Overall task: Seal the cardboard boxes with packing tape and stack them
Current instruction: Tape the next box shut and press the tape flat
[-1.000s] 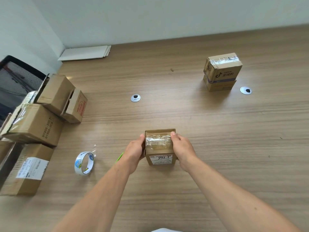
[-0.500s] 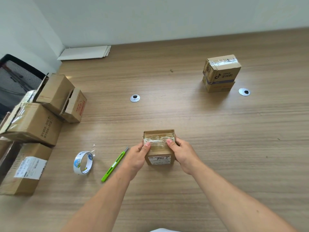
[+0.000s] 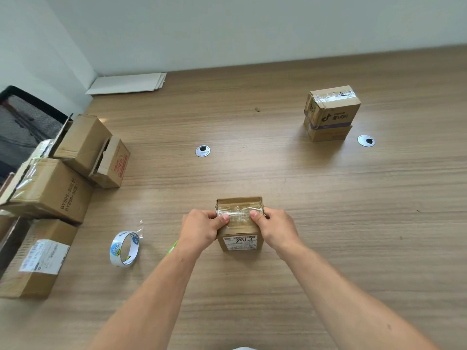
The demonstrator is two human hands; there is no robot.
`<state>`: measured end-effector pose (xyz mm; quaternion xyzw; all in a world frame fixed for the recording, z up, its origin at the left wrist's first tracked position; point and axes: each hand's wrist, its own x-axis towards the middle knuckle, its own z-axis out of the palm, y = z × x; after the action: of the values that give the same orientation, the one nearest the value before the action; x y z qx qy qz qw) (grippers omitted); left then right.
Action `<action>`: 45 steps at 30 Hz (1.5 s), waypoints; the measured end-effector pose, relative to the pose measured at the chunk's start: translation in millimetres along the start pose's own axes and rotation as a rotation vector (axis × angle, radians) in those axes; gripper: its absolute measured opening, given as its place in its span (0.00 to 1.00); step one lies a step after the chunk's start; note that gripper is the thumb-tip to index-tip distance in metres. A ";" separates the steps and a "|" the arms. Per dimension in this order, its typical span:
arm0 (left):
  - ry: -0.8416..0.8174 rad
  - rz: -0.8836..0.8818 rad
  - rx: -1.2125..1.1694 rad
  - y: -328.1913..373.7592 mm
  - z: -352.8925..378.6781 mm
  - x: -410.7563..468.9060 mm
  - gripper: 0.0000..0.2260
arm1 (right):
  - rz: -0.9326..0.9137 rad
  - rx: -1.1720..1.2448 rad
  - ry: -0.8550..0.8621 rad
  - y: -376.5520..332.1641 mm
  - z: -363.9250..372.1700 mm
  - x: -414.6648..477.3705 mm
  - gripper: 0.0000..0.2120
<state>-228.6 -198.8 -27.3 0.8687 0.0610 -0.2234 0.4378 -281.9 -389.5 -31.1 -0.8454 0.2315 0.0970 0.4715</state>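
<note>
Left hand (image 3: 202, 233) and right hand (image 3: 275, 231) clasp the taped box (image 3: 240, 242) on a wood-grain table (image 3: 278, 173) by pale walls (image 3: 227, 34)

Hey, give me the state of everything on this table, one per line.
small box, top taped.
left hand, grips the small box, thumb on top.
right hand, likewise, other side.
tape roll, standing on edge, loose end up.
utility knife, mostly hidden.
two-box stack, top box taped shut.
red-printed carton, flaps open.

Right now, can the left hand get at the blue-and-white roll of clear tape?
Probably yes: no obstacle stands between the left hand and the tape roll, though that hand now grips the small brown cardboard box.
</note>
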 end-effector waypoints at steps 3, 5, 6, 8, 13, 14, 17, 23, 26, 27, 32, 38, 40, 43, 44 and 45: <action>0.097 0.034 0.200 6.4 0.6 -4.6 0.14 | 0.000 -0.021 0.050 -2.7 0.8 -2.8 0.14; 0.169 0.039 0.282 11.7 2.6 -9.7 0.15 | 0.011 -0.021 0.057 -4.2 1.0 -2.7 0.16; 0.201 0.044 0.295 12.2 4.3 -11.0 0.16 | 0.024 -0.018 0.044 -5.5 1.3 -2.4 0.17; 0.248 0.073 0.275 13.2 8.0 -13.5 0.17 | 0.061 0.002 0.008 -8.2 3.6 -2.4 0.21; 0.115 0.059 -0.050 3.5 20.2 -21.6 0.18 | 0.077 0.069 0.006 -8.6 13.3 -5.4 0.20; 0.097 0.048 -0.125 -3.8 21.8 -21.3 0.21 | 0.079 0.079 0.009 -8.9 12.2 -6.1 0.19; 0.043 0.024 -0.251 -28.4 26.4 -10.1 0.35 | 0.075 0.077 -0.026 -6.1 6.9 -3.8 0.20; -0.013 -0.054 -0.324 -13.5 19.9 -11.5 0.21 | 0.124 0.304 -0.134 31.0 15.4 24.0 0.29; -0.023 -0.097 -0.323 -5.0 15.1 -17.1 0.24 | 0.141 0.397 -0.172 14.9 2.8 9.1 0.26; -0.016 -0.111 -0.334 -1.0 14.0 -19.5 0.23 | 0.180 0.441 -0.170 7.6 -2.4 2.9 0.24; 0.033 -0.148 -0.399 4.5 9.5 -19.6 0.16 | 0.291 0.635 -0.166 10.4 -8.7 -0.8 0.14; 0.163 -0.116 -0.694 -10.5 8.8 -24.2 0.13 | 0.212 0.434 0.052 17.7 -5.3 6.0 0.25; 0.193 -0.163 -0.808 -19.1 9.5 -22.3 0.12 | 0.265 0.560 -0.037 26.1 -5.8 8.3 0.37; 0.099 -0.247 -0.820 -26.5 15.2 -18.7 0.11 | 0.344 0.823 -0.317 29.8 -3.4 4.1 0.30; 0.084 -0.256 -0.727 -33.5 19.3 -14.2 0.10 | 0.338 0.816 -0.333 31.8 0.4 3.9 0.28; 0.114 -0.238 -0.577 -40.9 22.8 -9.2 0.10 | 0.328 0.764 -0.291 34.1 5.1 4.4 0.29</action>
<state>-256.8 -191.0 -65.1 0.7066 0.2477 -0.1976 0.6327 -294.2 -401.9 -61.2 -0.5399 0.3131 0.1962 0.7563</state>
